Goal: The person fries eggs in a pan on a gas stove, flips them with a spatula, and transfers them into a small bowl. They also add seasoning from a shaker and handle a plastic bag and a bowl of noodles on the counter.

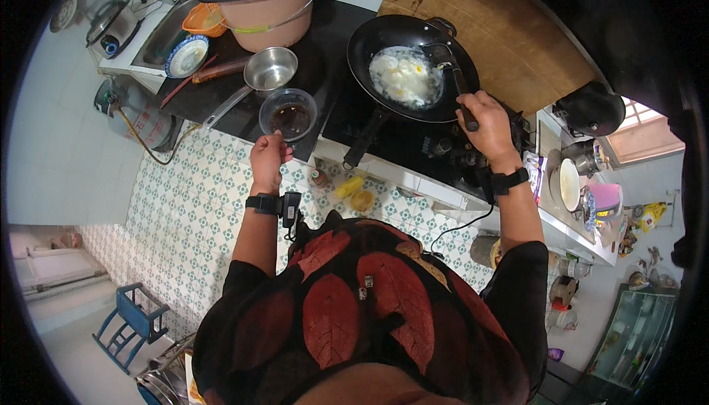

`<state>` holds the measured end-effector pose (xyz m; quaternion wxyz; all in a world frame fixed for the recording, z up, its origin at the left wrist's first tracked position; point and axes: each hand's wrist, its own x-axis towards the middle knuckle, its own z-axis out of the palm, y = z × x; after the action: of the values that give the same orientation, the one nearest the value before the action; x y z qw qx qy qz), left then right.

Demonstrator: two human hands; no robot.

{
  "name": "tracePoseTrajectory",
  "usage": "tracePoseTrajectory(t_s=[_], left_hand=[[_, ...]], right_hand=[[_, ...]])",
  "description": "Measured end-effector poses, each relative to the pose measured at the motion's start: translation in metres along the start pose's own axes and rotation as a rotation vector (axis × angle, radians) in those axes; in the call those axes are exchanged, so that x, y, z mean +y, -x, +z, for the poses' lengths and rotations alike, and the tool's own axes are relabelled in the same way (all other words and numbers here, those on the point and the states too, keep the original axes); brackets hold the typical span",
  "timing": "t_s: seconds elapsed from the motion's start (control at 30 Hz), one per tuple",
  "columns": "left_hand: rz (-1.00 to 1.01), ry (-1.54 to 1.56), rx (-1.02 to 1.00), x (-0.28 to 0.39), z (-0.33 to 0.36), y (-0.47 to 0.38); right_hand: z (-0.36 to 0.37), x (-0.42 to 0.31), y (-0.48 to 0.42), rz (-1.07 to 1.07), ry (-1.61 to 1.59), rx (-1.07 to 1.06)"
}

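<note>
My right hand (486,125) is closed around the dark handle of a spatula (457,75), whose blade rests inside a black wok (360,37) at the right edge of the frying egg (407,75). Egg white and bits of yolk lie in bubbling oil. My left hand (270,158) is at the near rim of a clear plastic bowl (311,107) of dark liquid with small pale bits, thumb and fingers against the rim; whether it bears the bowl's weight is unclear. Just behind the bowl stands a metal saucepan (271,70).
A large lidded pink bucket (271,14), an orange basket (202,20) and a blue-rimmed bowl (187,56) stand at the back left, near the sink (166,34). The wok's handle (365,139) points towards me over the black gas stove (426,147). A gas cylinder (141,120) stands left.
</note>
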<state>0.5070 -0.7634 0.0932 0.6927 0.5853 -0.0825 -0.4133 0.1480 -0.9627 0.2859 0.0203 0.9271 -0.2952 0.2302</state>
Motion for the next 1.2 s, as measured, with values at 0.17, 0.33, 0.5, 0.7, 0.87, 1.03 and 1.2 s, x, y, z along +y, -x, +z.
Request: tracePoseTrajectory(t_s=[0.17,0.33,0.5,0.7,0.87,1.03,1.2], left_hand=[[0.057,-0.032,0.082,0.001,0.002,0.000],[-0.004,-0.049,0.143,-0.001,0.004,-0.007],[-0.075,-0.103,0.139,-0.007,0.004,-0.014],[-0.036,-0.070,0.197,-0.015,0.014,-0.017],[0.004,-0.097,0.268,-0.016,0.027,-0.010],[-0.017,-0.067,0.299,-0.018,0.034,-0.007],[-0.021,-0.074,0.317,-0.022,0.037,-0.009]], right_hand=[[-0.010,0.008,-0.007,0.115,-0.098,0.129],[-0.021,0.034,-0.030,0.272,-0.184,0.125],[-0.032,0.068,-0.054,0.359,-0.182,0.089],[-0.038,0.120,-0.084,0.462,-0.282,-0.034],[-0.035,0.155,-0.097,0.465,-0.394,-0.022],[-0.037,0.183,-0.100,0.559,-0.522,-0.041],[-0.039,0.197,-0.099,0.646,-0.666,-0.039]])
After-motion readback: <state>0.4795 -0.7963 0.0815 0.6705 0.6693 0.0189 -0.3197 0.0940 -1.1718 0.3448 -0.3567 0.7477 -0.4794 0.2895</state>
